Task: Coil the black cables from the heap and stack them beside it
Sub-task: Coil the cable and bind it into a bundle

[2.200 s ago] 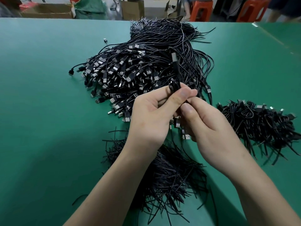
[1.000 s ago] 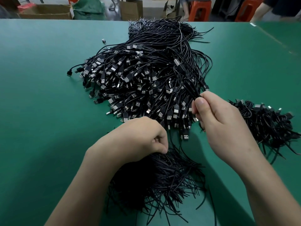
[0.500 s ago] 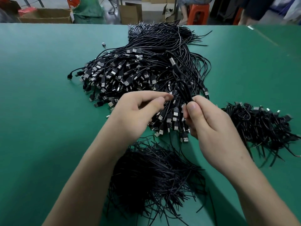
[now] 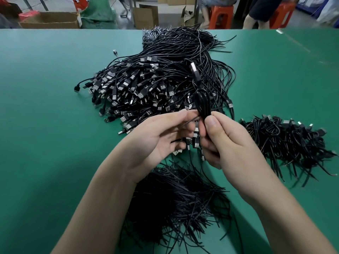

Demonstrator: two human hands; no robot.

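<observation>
Over the middle of the green worktop (image 4: 45,125), just in front of the person, both hands are raised and meet around one small coiled black cable (image 4: 201,105). The right hand (image 4: 229,143) grips the lower part of the coil between thumb and curled fingers, so the loops stand upright above the thumb, and the cable's silver-tipped USB plug (image 4: 194,70) sticks up above them. The left hand (image 4: 157,136) is turned palm-up, its thumb and forefinger closed on a thin black strand (image 4: 190,120) right at the coil's left side; the other fingers are loosely bent. Behind the hands lies the big heap of loose black cables (image 4: 156,85), with the plugs fanned toward the person and the bare ends trailing to the far edge. To the right of the heap, apart from it, sits a smaller stack of already coiled black cables (image 4: 286,142). Under the forearms, near the front edge, is a bushy pile of thin black strands (image 4: 178,202). Beyond the worktop I can see a brown cardboard box (image 4: 49,20) and an orange plastic stool (image 4: 221,15) on the floor.
</observation>
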